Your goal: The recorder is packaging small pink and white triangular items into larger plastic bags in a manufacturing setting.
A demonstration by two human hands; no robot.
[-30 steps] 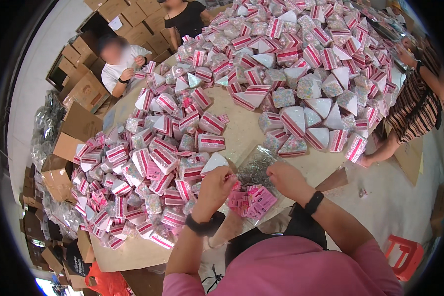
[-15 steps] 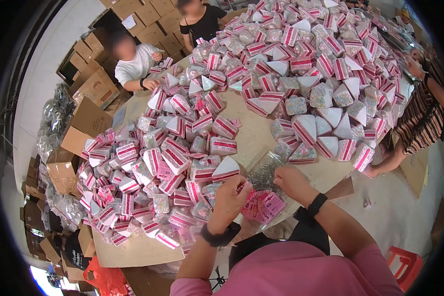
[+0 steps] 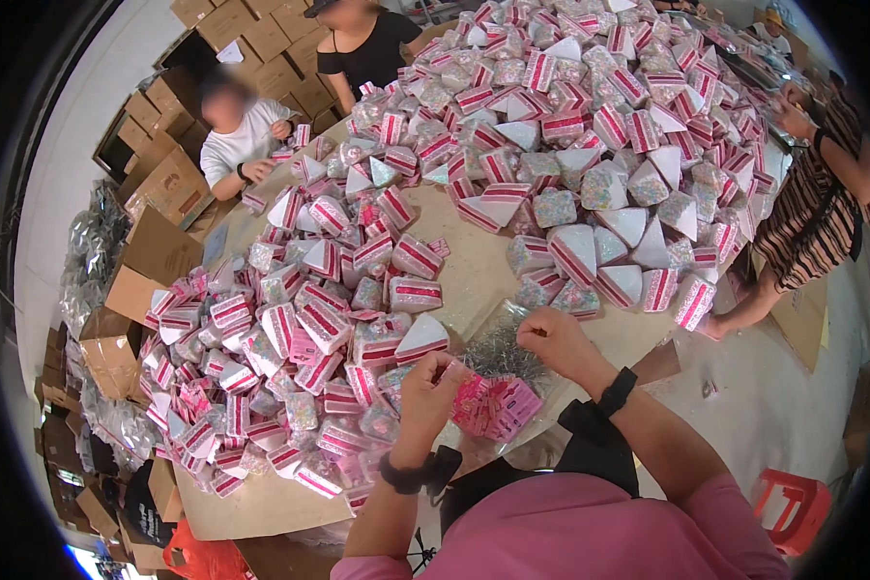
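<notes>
My left hand (image 3: 429, 394) is closed in a pinch, with a small pink card (image 3: 460, 372) at its fingertips. Across from it, my right hand (image 3: 557, 340) has its fingers pressed together; what they hold, if anything, is too small to make out. Between and below the hands lies a tangle of thin silvery strips (image 3: 501, 350) on a clear plastic bag. Close to the table edge sits a heap of pink printed cards (image 3: 508, 408). Beside my left hand rests a wrapped cake-slice-shaped item (image 3: 422, 336), white on top with pink and white layered sides.
Heaps of similar wrapped slices (image 3: 575, 246) cover much of the table (image 3: 454, 227). A person in white (image 3: 237, 135) and one in black (image 3: 372, 48) are at the far left, one in stripes (image 3: 807, 213) at right. Cardboard boxes (image 3: 155, 256) line the left; a red stool (image 3: 791, 510) stands lower right.
The whole view has shifted slightly, moving the scene left. Both my hands stay raised over the strips and cards, their fingers still pinched. The person in white has shifted their arms.
</notes>
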